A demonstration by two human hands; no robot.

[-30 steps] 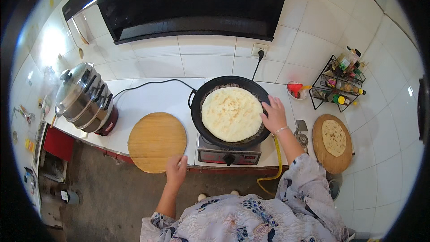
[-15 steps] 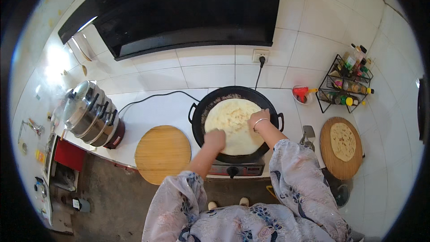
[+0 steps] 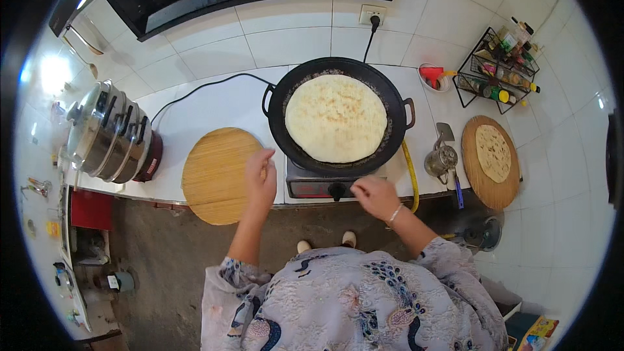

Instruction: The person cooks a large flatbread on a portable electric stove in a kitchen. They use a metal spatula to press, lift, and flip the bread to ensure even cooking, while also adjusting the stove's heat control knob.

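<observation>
A large round flatbread (image 3: 335,119), pale with light brown spots, lies flat in a black two-handled wok (image 3: 278,131). The wok stands on a gas stove (image 3: 305,188) with a black front knob (image 3: 337,190). My left hand (image 3: 260,181) is in the air at the right edge of a round wooden board (image 3: 218,175), its fingers loosely bent and apart, holding nothing. Below the wok's right side, my right hand (image 3: 378,197) has its fingers curled in, close to the knob but apart from it. Nothing shows in it.
At left stands a stacked steamer (image 3: 107,133). To the right are a metal pot (image 3: 441,160), a spatula (image 3: 445,132), a yellow hose (image 3: 411,172), a white bowl (image 3: 434,86) with a red item, a bottle rack (image 3: 497,75), and a wooden board (image 3: 472,156) with a smaller flatbread (image 3: 493,154).
Both hands have let go of the flatbread and drawn back toward me, out of the wok. The bread now lies flat. The view has tilted down.
</observation>
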